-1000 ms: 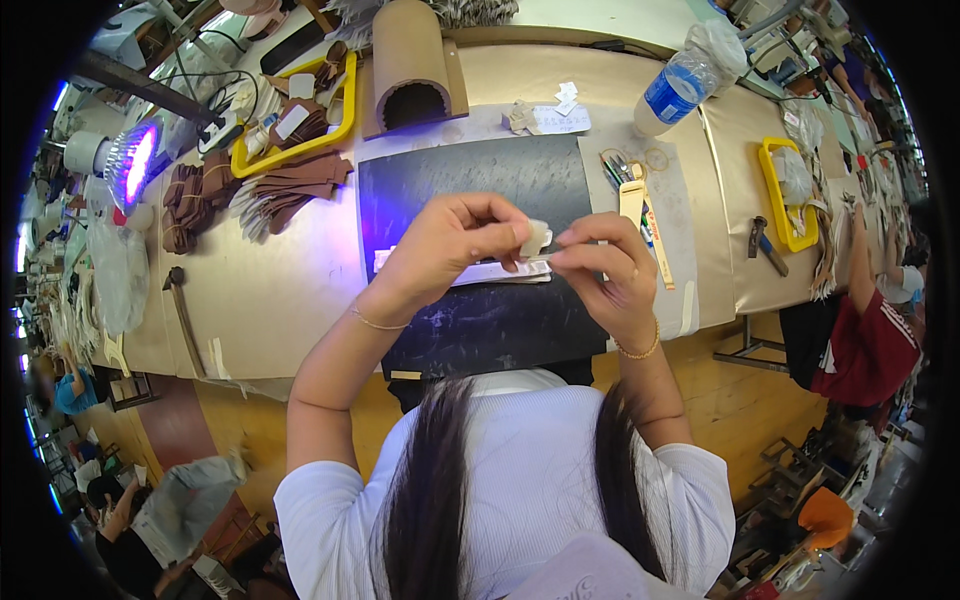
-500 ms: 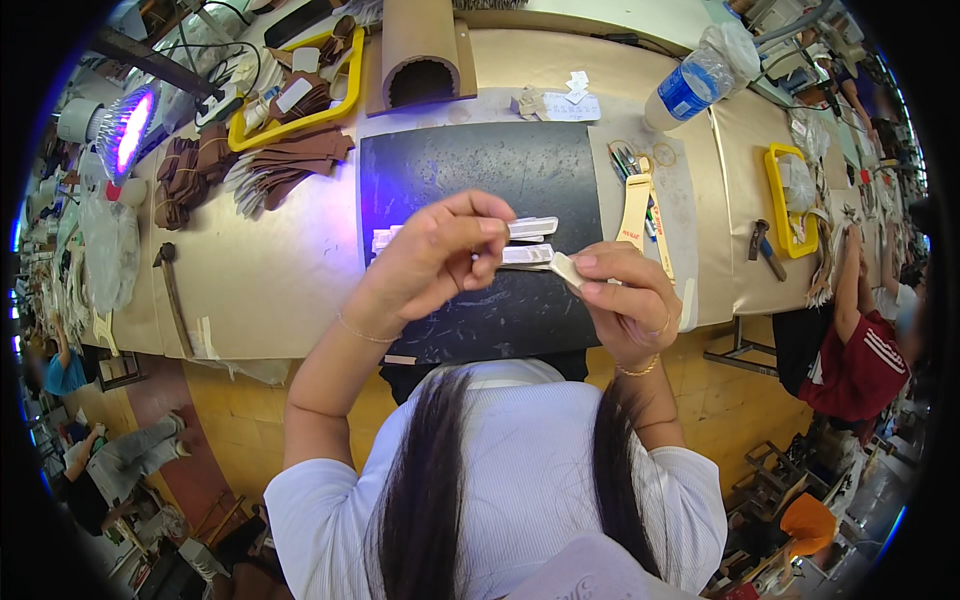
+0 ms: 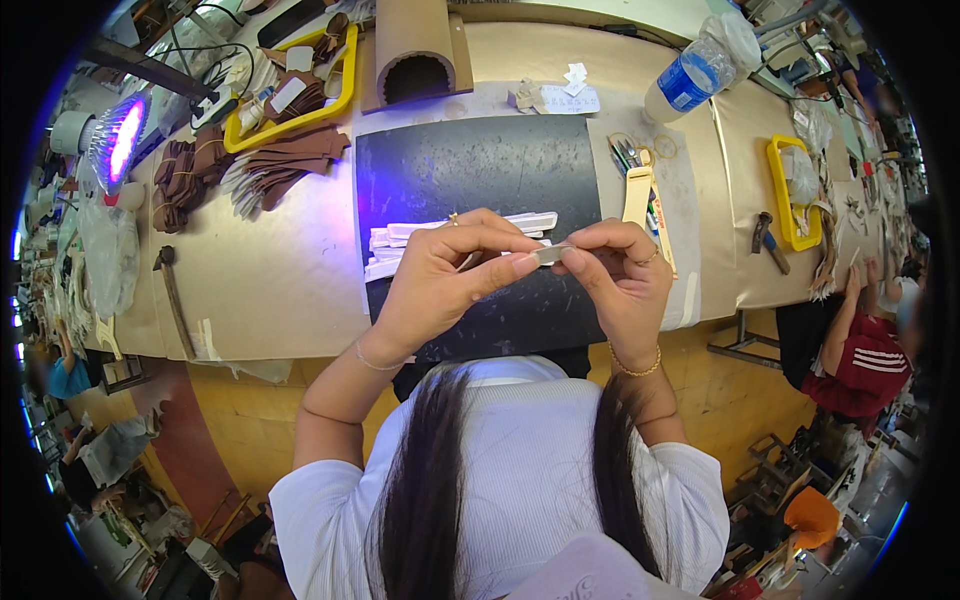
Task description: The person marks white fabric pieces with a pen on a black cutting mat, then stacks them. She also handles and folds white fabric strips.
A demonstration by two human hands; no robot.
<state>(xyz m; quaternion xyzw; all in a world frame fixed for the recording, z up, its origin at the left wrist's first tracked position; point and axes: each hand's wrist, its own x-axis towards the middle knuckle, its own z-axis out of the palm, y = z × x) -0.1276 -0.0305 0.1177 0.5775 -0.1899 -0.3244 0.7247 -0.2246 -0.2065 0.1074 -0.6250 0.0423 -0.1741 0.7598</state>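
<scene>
A short pale strip (image 3: 548, 256) is pinched by its two ends between my hands, above the black mat (image 3: 480, 310). The thumb and forefinger of my left hand (image 3: 440, 275) grip one end, and those of my right hand (image 3: 628, 280) grip the other. My fingers cover much of the strip, so its full shape is hidden. Behind my hands several white strips (image 3: 530, 222) lie in a loose row on the mat, and my left hand partly hides them.
Brown strap pieces (image 3: 300, 160) and a yellow tray (image 3: 352, 80) lie at the far left, near a lit lamp (image 3: 122, 140). A hammer (image 3: 175, 300) is left of the mat. Pens (image 3: 622, 155), a plastic bottle (image 3: 688, 85) and another hammer (image 3: 768, 243) are rightward. A co-worker (image 3: 860, 350) sits at right.
My left hand has come right and down and now pinches the pale strip, which only my right hand held before. My right hand has risen slightly, and the strip now lies level.
</scene>
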